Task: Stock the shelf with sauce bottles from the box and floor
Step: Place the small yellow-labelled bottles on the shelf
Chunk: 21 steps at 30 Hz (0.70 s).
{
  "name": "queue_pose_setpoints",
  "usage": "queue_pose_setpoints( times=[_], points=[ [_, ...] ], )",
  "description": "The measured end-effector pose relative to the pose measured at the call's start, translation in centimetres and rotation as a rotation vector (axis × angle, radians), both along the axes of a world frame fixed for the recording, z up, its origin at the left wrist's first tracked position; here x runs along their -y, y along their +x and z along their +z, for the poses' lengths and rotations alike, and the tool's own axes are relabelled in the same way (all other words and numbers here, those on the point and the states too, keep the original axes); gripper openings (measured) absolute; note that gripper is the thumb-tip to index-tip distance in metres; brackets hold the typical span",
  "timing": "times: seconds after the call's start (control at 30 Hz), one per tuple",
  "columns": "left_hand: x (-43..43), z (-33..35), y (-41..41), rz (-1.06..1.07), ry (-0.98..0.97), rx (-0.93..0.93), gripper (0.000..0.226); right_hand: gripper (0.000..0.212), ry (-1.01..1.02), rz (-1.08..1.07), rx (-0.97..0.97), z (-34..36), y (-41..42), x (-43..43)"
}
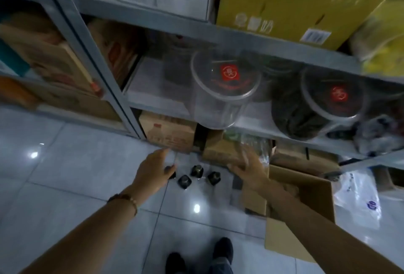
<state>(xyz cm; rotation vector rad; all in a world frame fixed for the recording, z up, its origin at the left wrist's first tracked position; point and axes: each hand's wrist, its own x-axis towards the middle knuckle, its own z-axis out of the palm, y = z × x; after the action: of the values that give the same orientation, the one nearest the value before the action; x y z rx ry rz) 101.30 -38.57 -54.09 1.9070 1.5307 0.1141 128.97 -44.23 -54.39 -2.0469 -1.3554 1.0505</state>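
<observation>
Several dark sauce bottles (pixel 196 176) stand upright on the tiled floor in front of the grey metal shelf (pixel 157 96). My left hand (pixel 153 173) hovers over the leftmost bottle with its fingers relaxed, partly hiding it. My right hand (pixel 251 170) reaches forward to the right of the bottles, fingers spread and holding nothing. An open cardboard box (pixel 310 199) sits on the floor under my right forearm; its contents are hidden.
Clear round tubs with red-labelled lids (pixel 225 81) sit on the middle shelf. Cardboard cartons (pixel 168 136) fill the bottom level, and a yellow carton (pixel 290 5) stands above. A plastic bag (pixel 358 197) lies at right. My shoes (pixel 220 254) are on the tiles.
</observation>
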Motion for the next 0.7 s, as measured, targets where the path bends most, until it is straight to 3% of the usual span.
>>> queue_pose_setpoints(
  times=[0.13, 0.4, 0.5, 0.7],
  points=[
    [0.1, -9.3, 0.8, 0.046, -0.102, 0.013, 0.060, 0.076, -0.112, -0.086, -0.158, -10.0, 0.6, 1.4],
    [-0.9, -27.0, 5.5, 0.117, -0.209, 0.125, 0.060, 0.064, -0.222, -0.272, -0.282, -28.6, 2.9, 1.8],
    [-1.6, -32.8, 7.3, 0.111, -0.220, 0.156, 0.061, 0.075, -0.311, -0.333, -0.327, -34.2, 2.8, 0.9],
    [-4.5, -42.3, 10.5, 0.030, -0.132, 0.146, 0.067, 0.075, -0.228, -0.384, -0.422, -43.3, 1.8, -1.7]
  ],
)
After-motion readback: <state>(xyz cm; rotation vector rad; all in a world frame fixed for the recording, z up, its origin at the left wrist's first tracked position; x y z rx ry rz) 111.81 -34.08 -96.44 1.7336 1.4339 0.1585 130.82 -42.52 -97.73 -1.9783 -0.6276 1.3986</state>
